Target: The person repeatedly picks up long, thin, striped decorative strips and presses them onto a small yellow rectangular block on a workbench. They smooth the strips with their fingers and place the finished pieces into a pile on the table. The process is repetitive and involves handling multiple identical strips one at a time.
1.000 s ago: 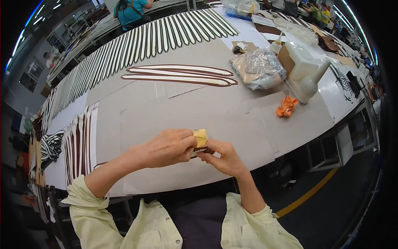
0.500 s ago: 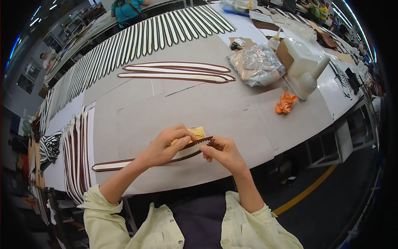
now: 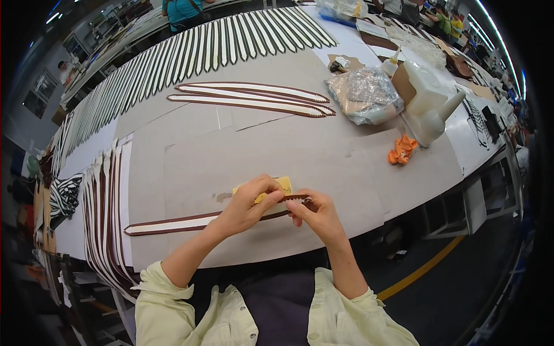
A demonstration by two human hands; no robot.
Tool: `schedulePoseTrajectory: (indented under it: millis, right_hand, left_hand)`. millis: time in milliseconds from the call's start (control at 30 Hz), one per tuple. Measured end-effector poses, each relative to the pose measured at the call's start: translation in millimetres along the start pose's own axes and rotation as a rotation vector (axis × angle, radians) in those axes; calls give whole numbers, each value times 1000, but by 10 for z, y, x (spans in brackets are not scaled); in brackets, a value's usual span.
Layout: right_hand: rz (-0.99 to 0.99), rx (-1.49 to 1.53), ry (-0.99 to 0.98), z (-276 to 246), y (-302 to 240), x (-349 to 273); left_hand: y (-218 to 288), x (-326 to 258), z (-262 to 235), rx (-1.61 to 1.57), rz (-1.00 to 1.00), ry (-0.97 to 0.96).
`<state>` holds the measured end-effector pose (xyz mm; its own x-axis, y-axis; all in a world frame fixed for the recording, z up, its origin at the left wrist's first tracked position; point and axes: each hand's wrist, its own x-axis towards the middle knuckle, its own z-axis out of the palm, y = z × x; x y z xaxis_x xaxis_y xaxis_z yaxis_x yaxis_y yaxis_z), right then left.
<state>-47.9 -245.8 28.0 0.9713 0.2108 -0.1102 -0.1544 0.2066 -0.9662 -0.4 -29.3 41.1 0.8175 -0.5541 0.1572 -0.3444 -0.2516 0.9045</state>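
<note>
Flat grey sheets (image 3: 277, 150) cover the worktable, and on them lies a yellow rectangular block (image 3: 284, 184), partly hidden by the left hand (image 3: 251, 203). Beyond the block and to its left runs a close row of dark-edged white strips (image 3: 214, 49); past them a person in a teal top (image 3: 183, 12) is partly in view. The dark floor with its yellow line (image 3: 424, 268) shows right of the block, below table level.

Far right of the block sit a crinkled clear plastic package (image 3: 366, 95), a smooth translucent white container (image 3: 424, 98) and a crumpled orange scrap (image 3: 402, 150). Brown-and-white strips (image 3: 108, 190) droop over the table's near edge, left of the block.

Just on the near side of the block is a long brown-edged white strap (image 3: 184, 224), its left end pointed, its right end toothed. The right hand (image 3: 320, 216) pinches that toothed end. The left hand's thumb and bent fingers meet at the strap's edge; whether they grip it, I cannot tell.
</note>
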Motion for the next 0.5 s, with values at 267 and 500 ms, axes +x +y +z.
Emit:
schedulePoseTrajectory:
  millis: [267, 500]
  right_hand:
    - [16, -68, 293, -768, 47, 135]
    - [-123, 114, 159, -694, -299, 1842]
  left_hand:
    - [-272, -726, -1528, 580, -479, -415]
    - [224, 74, -2274, 1310, 316, 634]
